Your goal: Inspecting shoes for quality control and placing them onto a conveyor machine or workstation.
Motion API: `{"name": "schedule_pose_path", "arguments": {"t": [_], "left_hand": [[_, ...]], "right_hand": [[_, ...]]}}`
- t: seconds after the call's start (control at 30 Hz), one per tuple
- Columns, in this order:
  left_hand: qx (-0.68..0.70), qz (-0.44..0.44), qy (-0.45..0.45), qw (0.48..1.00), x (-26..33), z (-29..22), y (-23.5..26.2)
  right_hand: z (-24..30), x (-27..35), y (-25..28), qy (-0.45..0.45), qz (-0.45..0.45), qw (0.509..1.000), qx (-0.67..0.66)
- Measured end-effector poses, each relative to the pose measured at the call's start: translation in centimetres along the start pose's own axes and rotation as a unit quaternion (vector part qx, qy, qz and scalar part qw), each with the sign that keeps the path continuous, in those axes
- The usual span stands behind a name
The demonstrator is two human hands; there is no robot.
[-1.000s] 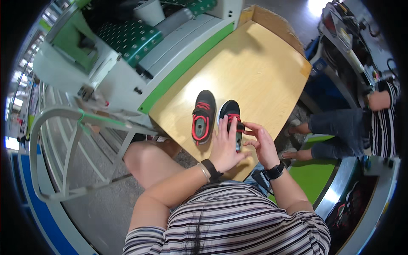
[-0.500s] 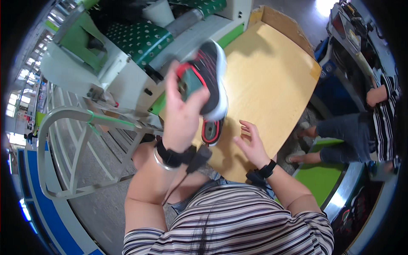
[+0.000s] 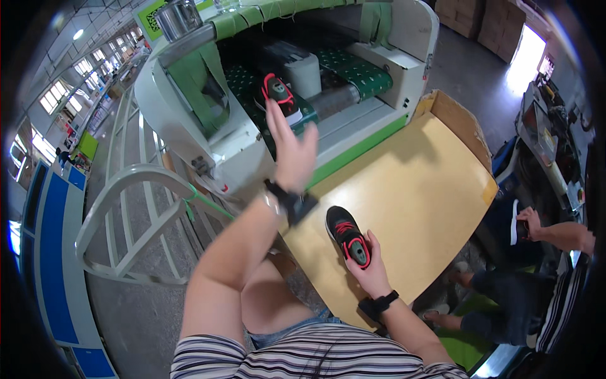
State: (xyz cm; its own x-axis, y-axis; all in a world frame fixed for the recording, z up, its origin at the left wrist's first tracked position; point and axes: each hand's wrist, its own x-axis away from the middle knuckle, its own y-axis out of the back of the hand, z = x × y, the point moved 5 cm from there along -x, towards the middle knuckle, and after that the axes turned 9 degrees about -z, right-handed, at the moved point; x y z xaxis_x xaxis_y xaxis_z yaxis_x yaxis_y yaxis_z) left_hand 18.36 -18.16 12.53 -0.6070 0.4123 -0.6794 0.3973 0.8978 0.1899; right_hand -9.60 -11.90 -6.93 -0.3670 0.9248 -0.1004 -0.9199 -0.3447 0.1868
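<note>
A black sneaker with red lining [image 3: 276, 95] rests on the green belt at the mouth of the machine. My left hand [image 3: 293, 151] reaches toward it, fingers stretched out and thumb apart; the fingertips are at the shoe's near edge, and whether they touch it I cannot tell. Low over the wooden tabletop [image 3: 416, 196], my right hand [image 3: 371, 273] grips a second black sneaker with red laces [image 3: 344, 228] by its heel end, toe pointing away from me.
The green patterned conveyor belt [image 3: 360, 72] runs into a white machine [image 3: 413, 25], with a white cylinder [image 3: 304, 74] on it. A grey metal rack [image 3: 136, 174] stands at left. Cardboard [image 3: 457, 120] edges the table. At right, another person's hand [image 3: 531, 222] holds a shoe.
My left hand has carried its sneaker forward onto the belt and its fingers have straightened. My right hand has closed on the other sneaker. The view has tilted up toward the machine.
</note>
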Motion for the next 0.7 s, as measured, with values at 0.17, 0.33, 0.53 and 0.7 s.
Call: {"name": "schedule_pose_path", "arguments": {"t": [0.17,0.33,0.53,0.7], "left_hand": [[0.002,0.159,0.163,0.974,14.5,5.4,3.0],[-0.337,0.473,0.133,0.803,24.0,9.4,4.3],[-0.347,0.491,0.121,0.79,24.2,9.2,3.1],[-0.346,0.481,0.133,0.794,24.8,10.4,4.0]], "right_hand": [[1.6,-4.0,2.6,-0.098,-0.065,0.988,-0.098],[13.9,-14.6,5.1,0.16,-0.151,0.971,-0.093],[21.1,-37.8,0.9,0.356,-0.191,0.915,0.022],[18.2,-43.6,-3.1,0.147,-0.131,0.945,0.261]]}}
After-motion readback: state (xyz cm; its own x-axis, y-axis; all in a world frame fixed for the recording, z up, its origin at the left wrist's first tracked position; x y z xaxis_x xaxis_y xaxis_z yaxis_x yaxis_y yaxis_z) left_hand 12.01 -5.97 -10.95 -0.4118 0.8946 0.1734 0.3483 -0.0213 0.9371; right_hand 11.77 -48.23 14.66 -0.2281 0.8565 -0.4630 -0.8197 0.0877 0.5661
